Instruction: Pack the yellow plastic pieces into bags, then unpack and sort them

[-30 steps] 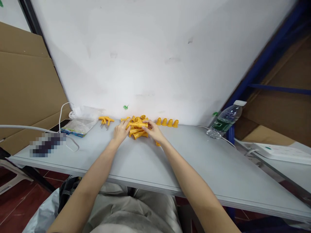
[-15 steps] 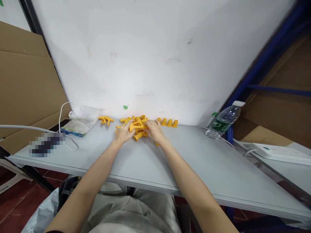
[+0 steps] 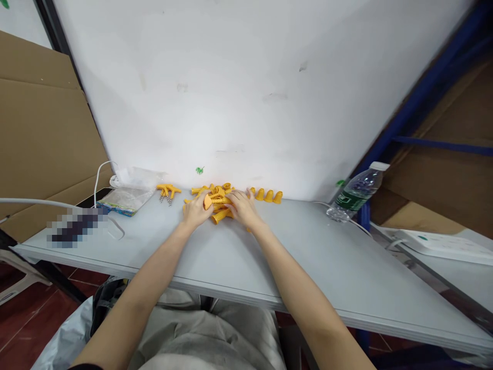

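Observation:
Over a pile of yellow plastic parts (image 3: 219,218), both my hands grip one yellow plastic piece (image 3: 217,201) with a ribbed shaft and a wider end at its left. My left hand (image 3: 196,209) has its fingers closed around that wider end. The right end lies in the fingers of my right hand (image 3: 243,206), which hide part of it. Left of the pile lie yellow T-shaped handles (image 3: 168,189) with metal spirals. To the right, several small yellow cups (image 3: 268,196) stand in a row by the wall.
At the left are a clear plastic bag (image 3: 129,198), white cables (image 3: 115,226), a blurred-out dark object (image 3: 75,227) and a cardboard box (image 3: 46,133). A water bottle (image 3: 356,195) stands tilted in view at the right, near a power strip (image 3: 447,246). A white wall (image 3: 246,92) closes the back.
The held piece has turned a little between my hands, so its wide end faces more toward me. My right fingers have shifted slightly along it; the view has moved a bit.

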Demonstrator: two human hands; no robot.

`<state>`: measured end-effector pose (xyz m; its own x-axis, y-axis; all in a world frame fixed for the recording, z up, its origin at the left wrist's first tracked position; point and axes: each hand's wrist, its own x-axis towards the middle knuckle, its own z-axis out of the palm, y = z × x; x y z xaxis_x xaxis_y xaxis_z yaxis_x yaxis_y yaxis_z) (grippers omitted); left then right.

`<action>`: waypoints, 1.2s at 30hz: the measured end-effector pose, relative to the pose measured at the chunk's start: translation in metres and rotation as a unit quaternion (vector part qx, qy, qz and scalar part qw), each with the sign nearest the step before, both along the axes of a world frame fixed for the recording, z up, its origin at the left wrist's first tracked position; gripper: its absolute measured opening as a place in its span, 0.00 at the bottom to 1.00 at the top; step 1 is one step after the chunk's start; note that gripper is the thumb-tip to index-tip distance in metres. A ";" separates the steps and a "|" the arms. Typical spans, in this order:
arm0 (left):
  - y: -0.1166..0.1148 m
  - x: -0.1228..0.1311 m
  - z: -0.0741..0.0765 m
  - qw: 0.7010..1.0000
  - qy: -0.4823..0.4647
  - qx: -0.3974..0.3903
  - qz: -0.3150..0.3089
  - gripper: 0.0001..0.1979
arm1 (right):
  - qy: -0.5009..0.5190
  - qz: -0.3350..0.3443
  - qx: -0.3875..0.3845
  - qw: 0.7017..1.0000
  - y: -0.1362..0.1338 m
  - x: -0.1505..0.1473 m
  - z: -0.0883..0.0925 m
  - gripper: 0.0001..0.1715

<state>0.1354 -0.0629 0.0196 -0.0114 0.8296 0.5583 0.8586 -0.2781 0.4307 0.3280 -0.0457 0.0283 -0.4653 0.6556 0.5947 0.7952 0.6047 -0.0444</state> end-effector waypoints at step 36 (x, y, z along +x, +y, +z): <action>0.003 0.000 -0.003 0.998 -0.054 -0.002 -0.023 0.22 | -0.013 -0.025 0.055 0.998 0.003 0.002 -0.002 0.15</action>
<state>0.1356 -0.0598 0.0165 -0.0329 0.8328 0.5525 0.7929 -0.3148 0.5217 0.3302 -0.0422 0.0264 -0.4492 0.6100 0.6528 0.8249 0.5637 0.0408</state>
